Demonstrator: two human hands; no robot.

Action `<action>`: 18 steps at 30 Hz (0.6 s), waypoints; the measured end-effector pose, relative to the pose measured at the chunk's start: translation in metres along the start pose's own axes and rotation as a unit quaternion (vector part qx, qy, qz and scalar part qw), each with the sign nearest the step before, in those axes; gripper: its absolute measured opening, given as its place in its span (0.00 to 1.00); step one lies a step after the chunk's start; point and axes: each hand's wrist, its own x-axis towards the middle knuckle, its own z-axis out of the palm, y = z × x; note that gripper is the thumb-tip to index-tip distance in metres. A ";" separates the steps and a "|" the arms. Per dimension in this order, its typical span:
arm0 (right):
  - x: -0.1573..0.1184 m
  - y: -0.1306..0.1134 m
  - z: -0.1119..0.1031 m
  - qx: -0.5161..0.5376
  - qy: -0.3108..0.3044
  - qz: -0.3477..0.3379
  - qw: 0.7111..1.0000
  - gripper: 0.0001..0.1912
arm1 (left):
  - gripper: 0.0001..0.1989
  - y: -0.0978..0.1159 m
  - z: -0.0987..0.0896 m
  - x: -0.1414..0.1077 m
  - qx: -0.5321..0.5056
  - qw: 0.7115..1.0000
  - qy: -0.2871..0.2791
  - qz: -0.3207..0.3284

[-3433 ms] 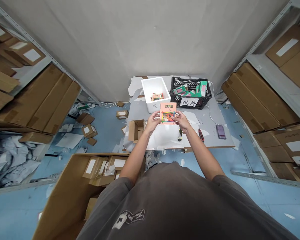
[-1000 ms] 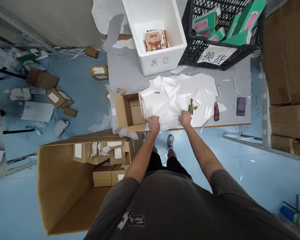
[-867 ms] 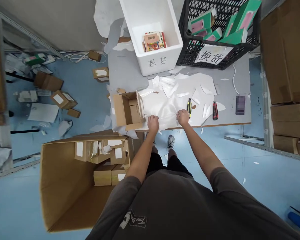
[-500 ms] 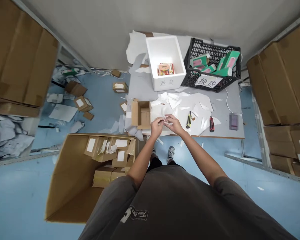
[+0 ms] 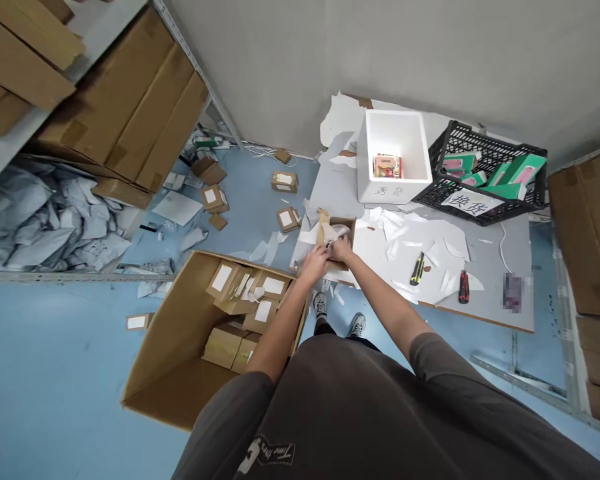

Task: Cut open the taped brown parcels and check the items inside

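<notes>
A small open cardboard box (image 5: 351, 233) stands at the table's left front, one tan flap raised. Crumpled whitish wrapping (image 5: 336, 232) sticks up from its opening; whether it is paper or plastic I cannot tell. My left hand (image 5: 315, 263) is closed at the near left edge of the box, its fingertips partly hidden. Over the opening, my right hand (image 5: 341, 248) is closed on the wrapping, fingers inside the box. A yellow-black box cutter (image 5: 417, 269) and a red-black box cutter (image 5: 463, 287) lie farther right, with white paper scraps (image 5: 393, 223) between.
Behind the scraps on the table stand a white foam bin (image 5: 395, 193) with small packets and a black crate (image 5: 485, 212) of green-pink boxes. A large carton (image 5: 165, 373) holding several small boxes sits at my left. Shelves with cartons flank both sides; litter covers the floor at left.
Both hands have moved left from the scraps to the small box, and white material now sits in its opening. My view has turned left.
</notes>
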 end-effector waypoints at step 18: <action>-0.115 0.042 0.006 -0.024 0.114 0.125 0.985 0.44 | 0.09 0.006 0.033 0.010 0.070 0.994 -0.038 0.072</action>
